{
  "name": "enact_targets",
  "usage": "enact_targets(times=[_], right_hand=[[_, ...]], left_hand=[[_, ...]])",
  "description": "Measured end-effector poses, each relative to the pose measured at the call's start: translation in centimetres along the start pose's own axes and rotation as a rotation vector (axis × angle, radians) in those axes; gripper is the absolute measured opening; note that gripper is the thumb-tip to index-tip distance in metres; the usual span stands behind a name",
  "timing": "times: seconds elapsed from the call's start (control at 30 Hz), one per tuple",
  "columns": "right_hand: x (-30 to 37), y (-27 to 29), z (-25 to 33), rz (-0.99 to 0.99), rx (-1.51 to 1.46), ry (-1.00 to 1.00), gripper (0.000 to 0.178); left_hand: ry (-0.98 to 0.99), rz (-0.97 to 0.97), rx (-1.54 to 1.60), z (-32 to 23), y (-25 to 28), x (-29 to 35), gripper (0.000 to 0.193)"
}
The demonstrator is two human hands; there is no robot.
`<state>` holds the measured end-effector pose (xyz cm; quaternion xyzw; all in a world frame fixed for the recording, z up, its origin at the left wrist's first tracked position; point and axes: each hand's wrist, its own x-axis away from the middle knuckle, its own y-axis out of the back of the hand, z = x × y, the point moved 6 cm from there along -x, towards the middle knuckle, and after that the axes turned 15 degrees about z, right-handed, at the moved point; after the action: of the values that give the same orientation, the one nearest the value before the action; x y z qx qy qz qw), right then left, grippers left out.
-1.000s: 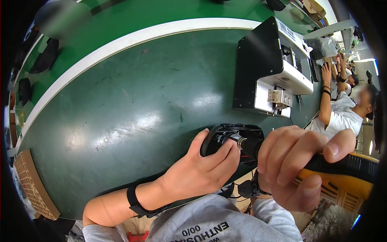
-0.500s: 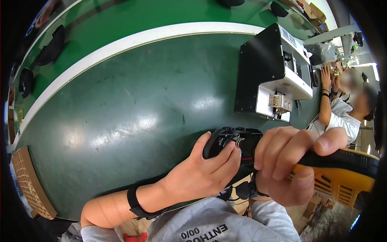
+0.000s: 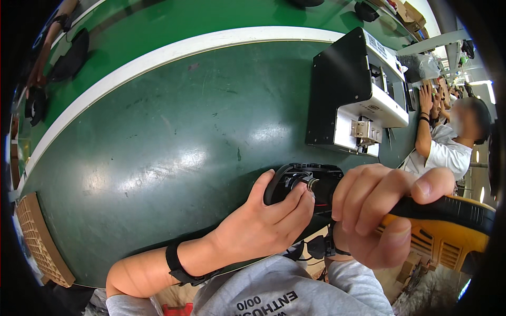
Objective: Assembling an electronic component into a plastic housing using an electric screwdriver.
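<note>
My right hand [image 3: 377,210] is wrapped round a yellow-and-black power screwdriver [image 3: 448,210], which lies nearly level and points left. Its metal nose [image 3: 311,185] meets a black plastic part [image 3: 282,184] with a rounded rim, near the table's front edge. My left hand [image 3: 269,221] grips that part, thumb along its left side. Its other fingertips are closed beside the metal nose. Whatever sits at the very tip, such as a screw, is hidden by those fingers.
A black-and-white boxy machine [image 3: 345,95] with a metal block on its front stands behind my right hand. Beyond a white rail [image 3: 211,46], black curved parts [image 3: 71,55] lie on a green strip. A brown slotted tray [image 3: 45,239] is at left; a co-worker [image 3: 443,137] sits at right.
At the far upper left, another person's arm has come in over the black parts on the green strip. The co-worker's head at right has shifted. My hands have hardly moved.
</note>
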<state>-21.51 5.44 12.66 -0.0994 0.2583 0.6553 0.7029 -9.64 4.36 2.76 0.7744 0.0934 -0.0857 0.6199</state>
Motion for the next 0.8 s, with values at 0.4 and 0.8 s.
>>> enact_targets(times=[0.4,0.8], right_hand=[[0.23,0.17,-0.39,-0.033,-0.034,0.048,0.033],[-0.11,0.02,-0.15,0.060,-0.008,0.008,0.032]], left_hand=[[0.010,-0.002,-0.001,0.01,0.01,-0.05,0.031],[0.004,-0.005,-0.018,-0.04,0.16,-0.16,0.028]])
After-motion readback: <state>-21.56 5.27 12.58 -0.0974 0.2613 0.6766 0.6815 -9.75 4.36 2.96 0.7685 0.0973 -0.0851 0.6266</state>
